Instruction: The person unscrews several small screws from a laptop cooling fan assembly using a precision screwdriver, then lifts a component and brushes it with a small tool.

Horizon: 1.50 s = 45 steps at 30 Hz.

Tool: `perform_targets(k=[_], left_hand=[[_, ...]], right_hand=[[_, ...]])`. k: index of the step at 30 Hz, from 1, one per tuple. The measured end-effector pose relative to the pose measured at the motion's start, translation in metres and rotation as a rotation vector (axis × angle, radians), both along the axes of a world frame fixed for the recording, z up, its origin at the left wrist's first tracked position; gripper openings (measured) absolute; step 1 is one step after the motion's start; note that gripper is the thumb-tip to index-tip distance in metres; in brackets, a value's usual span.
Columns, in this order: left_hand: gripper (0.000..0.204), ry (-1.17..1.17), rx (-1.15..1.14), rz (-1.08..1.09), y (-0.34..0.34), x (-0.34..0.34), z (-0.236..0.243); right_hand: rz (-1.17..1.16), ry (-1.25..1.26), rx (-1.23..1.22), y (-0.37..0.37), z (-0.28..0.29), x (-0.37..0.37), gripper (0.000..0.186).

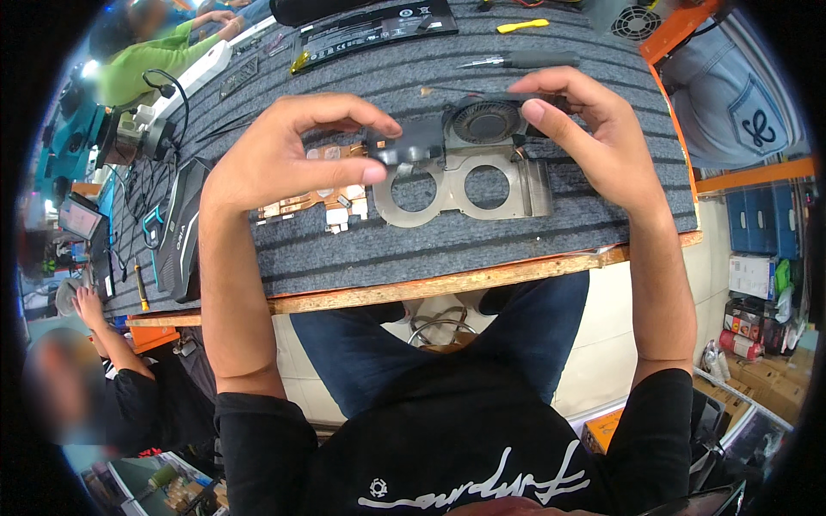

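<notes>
Both my hands are raised over the grey striped mat (327, 249). Between thumb and fingers, my left hand (297, 155) pinches a dark plastic part (417, 144). My right hand (594, 129) grips the right edge of a black round-bladed cooling fan (484, 122). The dark part and the fan meet side by side; whether they are joined I cannot tell. Just below them on the mat lies a metal heatsink housing (447, 211) with two round openings. Its copper section (335, 196) reaches left, partly behind my left hand.
Beyond my hands lie a flat black battery pack (374, 34), a dark-handled pointed tool (538, 59) and a yellow pry tool (522, 26). A black box (185, 232) and a screwdriver (140, 288) are at left. The wooden table edge (482, 277) runs before me; other people work at left.
</notes>
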<state>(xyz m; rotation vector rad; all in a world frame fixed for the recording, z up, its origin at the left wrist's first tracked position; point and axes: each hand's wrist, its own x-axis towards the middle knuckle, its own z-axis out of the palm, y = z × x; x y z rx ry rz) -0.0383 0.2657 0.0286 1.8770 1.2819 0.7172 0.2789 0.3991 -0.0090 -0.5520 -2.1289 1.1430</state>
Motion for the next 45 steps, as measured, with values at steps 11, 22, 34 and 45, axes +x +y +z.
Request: perform_targets(k=[11, 22, 34, 45], left_hand=[[0.027, -0.107, 0.063, 0.236, 0.01, 0.001, -0.017], [0.037, -0.018, 0.103, 0.378, 0.018, -0.003, -0.033], [0.045, 0.173, 0.013, 0.444, 0.01, -0.003, -0.02], [0.042, 0.105, -0.123, 0.496, 0.012, 0.007, -0.015]], right_hand=[[0.028, 0.005, -0.069, 0.012, 0.001, -0.01, 0.023], [-0.039, -0.05, -0.054, 0.021, -0.007, -0.02, 0.026], [-0.25, -0.018, 0.087, 0.033, -0.018, 0.0, 0.021], [-0.123, -0.23, 0.317, 0.023, -0.01, -0.009, 0.034]])
